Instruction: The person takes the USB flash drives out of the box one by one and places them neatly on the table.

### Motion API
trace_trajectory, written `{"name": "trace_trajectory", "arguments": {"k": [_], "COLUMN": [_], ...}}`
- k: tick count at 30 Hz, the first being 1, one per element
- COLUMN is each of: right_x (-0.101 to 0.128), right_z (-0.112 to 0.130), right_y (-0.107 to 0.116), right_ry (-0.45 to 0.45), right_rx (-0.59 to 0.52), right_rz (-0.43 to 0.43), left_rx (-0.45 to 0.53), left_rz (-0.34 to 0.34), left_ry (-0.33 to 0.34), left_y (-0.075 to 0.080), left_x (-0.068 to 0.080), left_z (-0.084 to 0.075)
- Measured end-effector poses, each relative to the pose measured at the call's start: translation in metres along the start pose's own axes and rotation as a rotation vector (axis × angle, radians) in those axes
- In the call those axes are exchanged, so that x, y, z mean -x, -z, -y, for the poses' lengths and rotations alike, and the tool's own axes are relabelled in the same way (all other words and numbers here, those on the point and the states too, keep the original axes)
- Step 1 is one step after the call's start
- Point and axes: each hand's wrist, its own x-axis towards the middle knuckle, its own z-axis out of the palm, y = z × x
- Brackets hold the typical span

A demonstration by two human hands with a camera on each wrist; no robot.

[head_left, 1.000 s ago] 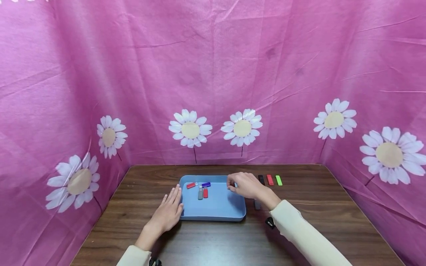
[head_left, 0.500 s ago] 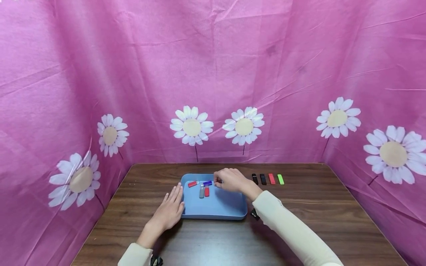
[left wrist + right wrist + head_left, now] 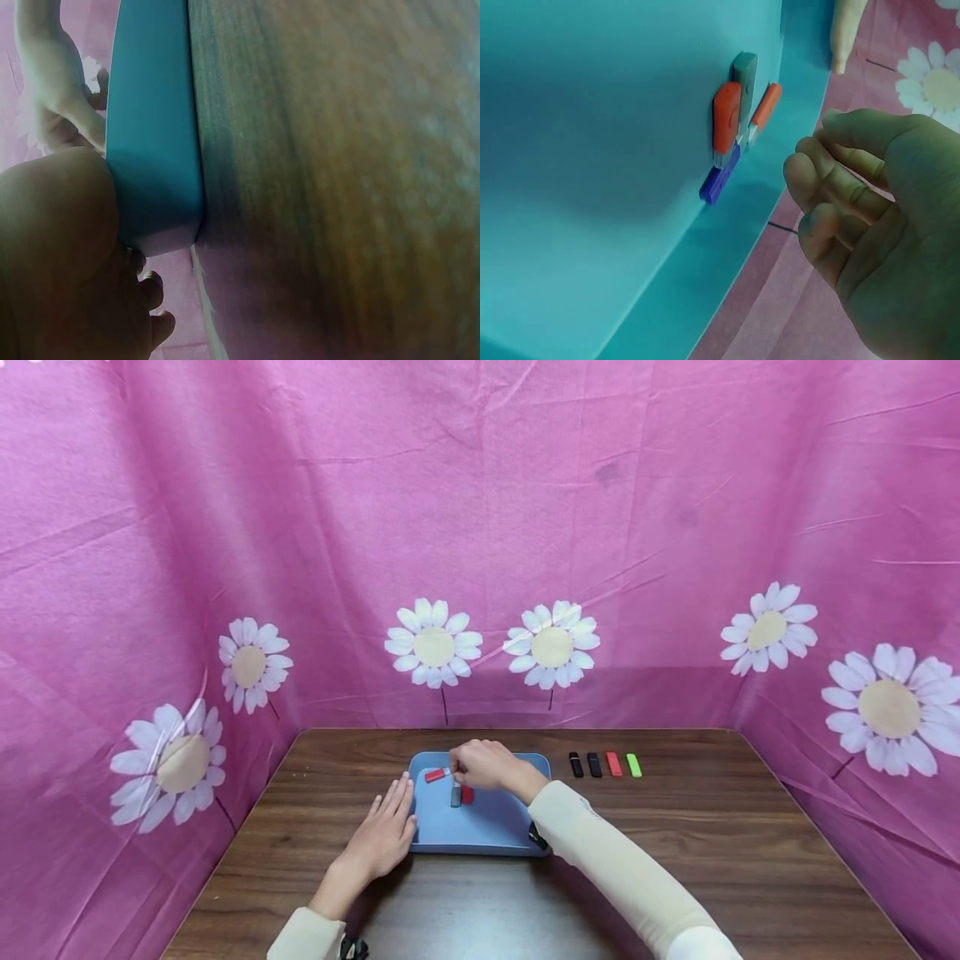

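Right hand point(image 3: 480, 765) has moved left across the blue tray point(image 3: 495, 827) over the last second, from the tray's right rim to over its far-left part, and now sits above the blue USB stick point(image 3: 720, 175), which the head view no longer shows because the hand covers it. In the right wrist view the fingers point(image 3: 832, 196) are loosely curled and near the blue stick but not touching it; nothing is held between them, so no grip yet. Judged from this, the hand is closing in on a pick of the blue stick and contact is the step still missing.

Other sticks in the tray: a red USB stick point(image 3: 434, 775) at the far-left corner, a grey USB stick point(image 3: 455, 795) and a second red stick point(image 3: 467, 794) lying side by side just near of the hand. In the wrist view the blue stick lies end to end with the second red one, very close, possibly touching.

Left hand point(image 3: 382, 835) rests flat on the wooden table point(image 3: 675, 843), fingers straight, against the tray's left wall, same as before; left wrist view confirms the hand is pressed to the tray's wall.

Outside the tray, to the right, four caps in a row stay put: two black caps point(image 3: 585, 765), a red cap point(image 3: 614, 764), a green cap point(image 3: 634, 765)
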Motion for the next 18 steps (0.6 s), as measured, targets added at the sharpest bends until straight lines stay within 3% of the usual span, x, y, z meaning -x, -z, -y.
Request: {"name": "trace_trajectory", "arguments": {"k": [10,18], "right_x": [-0.024,-0.029], "right_z": [0.015,0.027], "right_y": [-0.010,-0.018], "right_ry": [-0.012,-0.028], "right_rx": [0.050,0.115], "right_rz": [0.032,0.120], "left_rx": [0.003,0.008], "left_rz": [-0.007,-0.013], "left_ry": [-0.011,-0.015], "left_y": [0.003,0.006], "left_x": [0.000,0.002], "left_z": [0.000,-0.002]}}
